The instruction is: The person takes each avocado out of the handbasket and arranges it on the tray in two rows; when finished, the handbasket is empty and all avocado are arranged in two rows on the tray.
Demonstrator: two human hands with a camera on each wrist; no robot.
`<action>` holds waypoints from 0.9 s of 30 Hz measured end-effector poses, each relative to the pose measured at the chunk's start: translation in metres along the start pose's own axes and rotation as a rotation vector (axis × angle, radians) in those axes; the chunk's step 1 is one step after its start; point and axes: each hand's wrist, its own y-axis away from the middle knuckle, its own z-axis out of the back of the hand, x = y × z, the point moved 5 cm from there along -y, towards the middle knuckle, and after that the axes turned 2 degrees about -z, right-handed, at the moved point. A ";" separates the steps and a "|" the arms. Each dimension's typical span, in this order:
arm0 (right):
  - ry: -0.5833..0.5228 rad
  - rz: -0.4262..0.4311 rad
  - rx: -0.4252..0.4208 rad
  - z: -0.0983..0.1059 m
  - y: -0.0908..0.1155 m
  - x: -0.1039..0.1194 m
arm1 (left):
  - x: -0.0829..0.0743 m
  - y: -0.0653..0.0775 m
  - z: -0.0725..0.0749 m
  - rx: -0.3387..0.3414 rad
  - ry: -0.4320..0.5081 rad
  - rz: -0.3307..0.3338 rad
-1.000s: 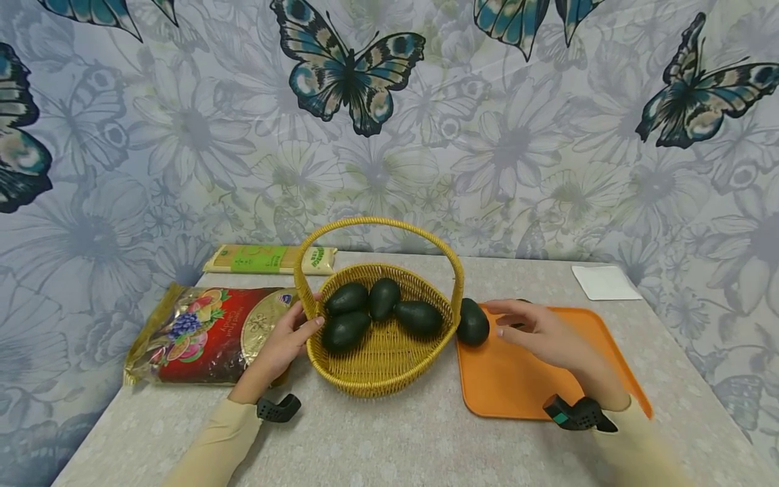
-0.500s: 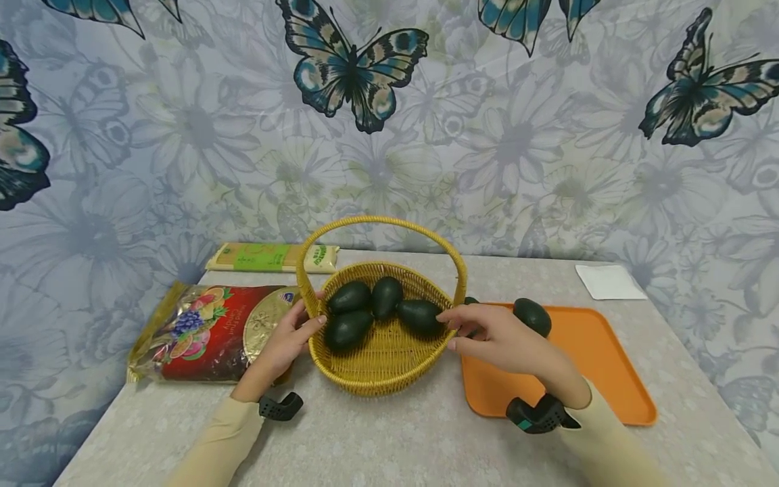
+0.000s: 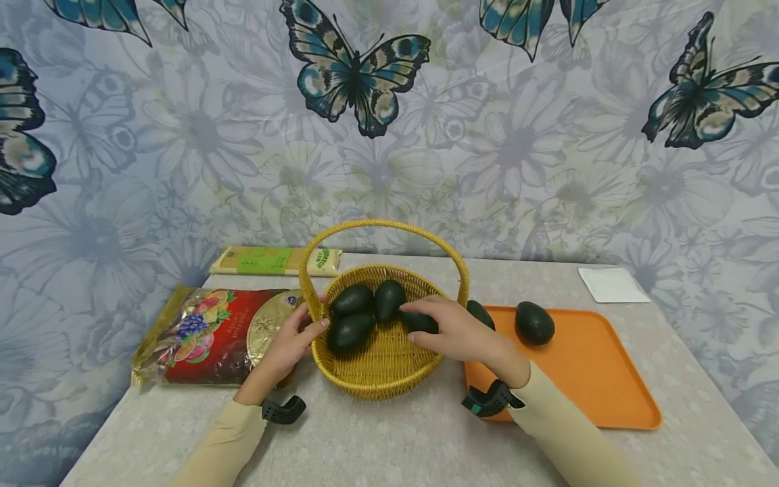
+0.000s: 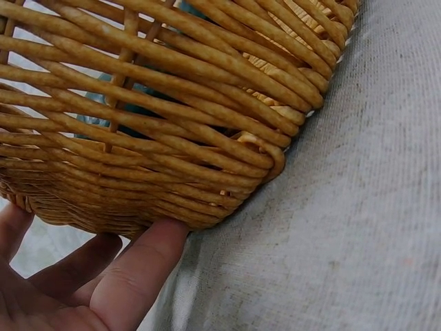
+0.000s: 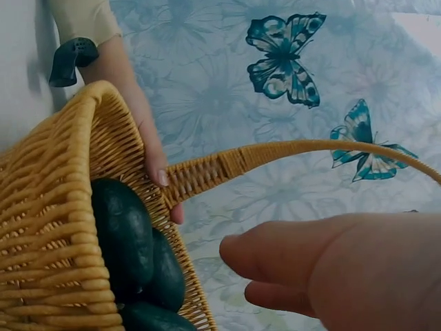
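A yellow wicker basket point(image 3: 380, 387) stands mid-table with several dark green avocados point(image 3: 351, 335) in it. My left hand point(image 3: 295, 341) grips its left side at the foot of the handle, thumb at the rim; in the left wrist view the fingertips touch the woven wall. Inside the basket's right half, my right hand point(image 3: 453, 331) reaches over one avocado point(image 3: 420, 322), with its fingers and thumb spread either side and partly hiding it. The right wrist view shows the right fingers point(image 5: 275, 255) fairly straight, apart from the other avocados point(image 5: 124, 234).
An orange tray point(image 3: 608, 379) lies to the right, with an avocado point(image 3: 534, 323) on it and another avocado point(image 3: 481, 314) at its left edge. On the left are a red candy bag point(image 3: 213, 338) and a noodle packet point(image 3: 274, 261). A white sheet point(image 3: 613, 285) lies at the back right.
My right hand has moved left from beside the avocado at the tray's edge, over the basket rim and into the basket. My left hand has kept its grip on the basket.
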 end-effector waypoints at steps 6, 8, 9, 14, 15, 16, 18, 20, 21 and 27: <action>0.056 -0.057 0.055 -0.010 -0.015 -0.004 | -0.001 -0.001 -0.001 -0.002 0.013 0.005; 0.098 -0.072 0.077 -0.016 -0.019 -0.007 | -0.001 -0.001 -0.001 -0.002 0.011 0.007; 0.120 -0.081 0.082 -0.018 -0.020 -0.008 | -0.001 -0.001 0.000 -0.004 0.007 0.007; 0.190 -0.119 0.078 -0.027 -0.024 -0.014 | 0.000 0.000 -0.001 -0.005 -0.002 0.017; 0.190 -0.124 0.072 -0.028 -0.024 -0.015 | 0.000 0.000 -0.001 -0.007 -0.002 0.021; 0.190 -0.131 0.069 -0.028 -0.024 -0.016 | 0.000 0.000 -0.001 -0.005 -0.007 0.019; 0.187 -0.136 0.062 -0.029 -0.025 -0.017 | 0.001 0.000 -0.001 -0.009 -0.006 0.024; 0.187 -0.142 0.063 -0.030 -0.027 -0.019 | 0.001 -0.001 -0.001 -0.010 -0.006 0.023; 0.188 -0.147 0.066 -0.031 -0.028 -0.020 | 0.001 -0.001 -0.001 -0.009 -0.007 0.022; 0.181 -0.150 0.110 -0.034 -0.032 -0.023 | 0.001 0.000 -0.001 0.000 0.005 0.012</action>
